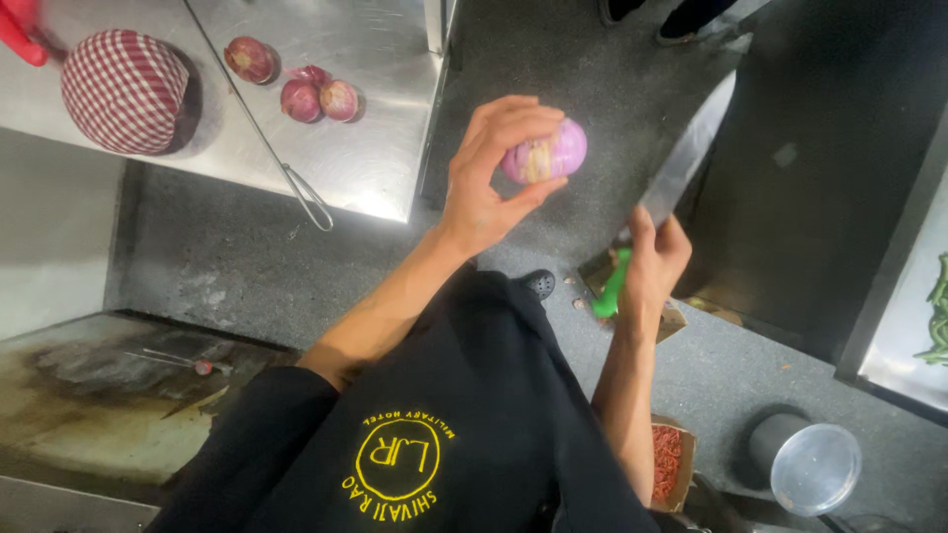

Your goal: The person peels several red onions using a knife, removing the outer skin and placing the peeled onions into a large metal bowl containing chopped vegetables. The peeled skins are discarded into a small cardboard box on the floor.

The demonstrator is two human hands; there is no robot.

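Left hand [491,168] gripped peeled onion [546,152] by fingertips, held in air over floor. Right hand [652,262] closed round knife [681,158] handle, blade rising just right of onion. Three onions [296,84] lay on steel table [385,148], far left of grip.

steel table [375,148]: 3 onions [301,99], checkered cloth bundle [123,91].
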